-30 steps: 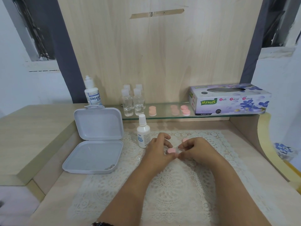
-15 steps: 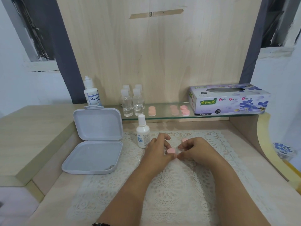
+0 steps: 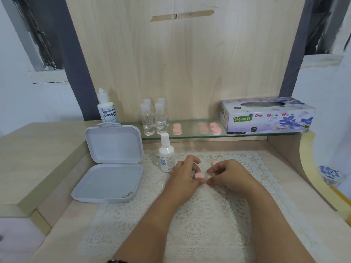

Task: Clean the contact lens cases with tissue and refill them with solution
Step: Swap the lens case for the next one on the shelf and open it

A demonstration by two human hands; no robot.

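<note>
pinching a pink lens case (image 3: 199,175) between left hand (image 3: 185,172) and right hand (image 3: 226,172), fingers curled, over the lace mat (image 3: 209,215).

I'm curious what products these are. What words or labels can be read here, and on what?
"Mysoft" and "Soft Facial Tissue": on the tissue box on the glass shelf.
"DREAM EYE", cut off at the edge: on the tall bottle at the back left.
Small black print on the tissue box: too small to read.
Label on the white bottle on the lace mat: blurred, unreadable.
</note>
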